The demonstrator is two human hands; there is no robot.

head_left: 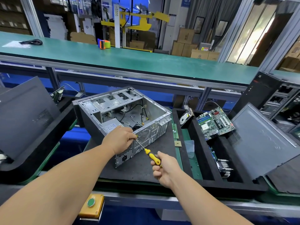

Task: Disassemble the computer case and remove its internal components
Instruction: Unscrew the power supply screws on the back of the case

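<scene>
— Most parts are out of the computer case (pixel 123 111), open on the black mat (pixel 138 168)?
— Yes; the power supply (pixel 109 125) and cables remain. The left hand (pixel 121 138) pinches the screwdriver (pixel 150 154) tip at the rear panel; the right hand (pixel 164 168) grips its handle. The motherboard (pixel 215 123) lies in the tray (pixel 201 161) alongside.

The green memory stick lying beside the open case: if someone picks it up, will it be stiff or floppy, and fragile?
The memory stick is a thin flat board, so probably stiff and light. Lying flat on the black mat, it should slide, not roll. Its thinness suggests it may be fragile.
</scene>
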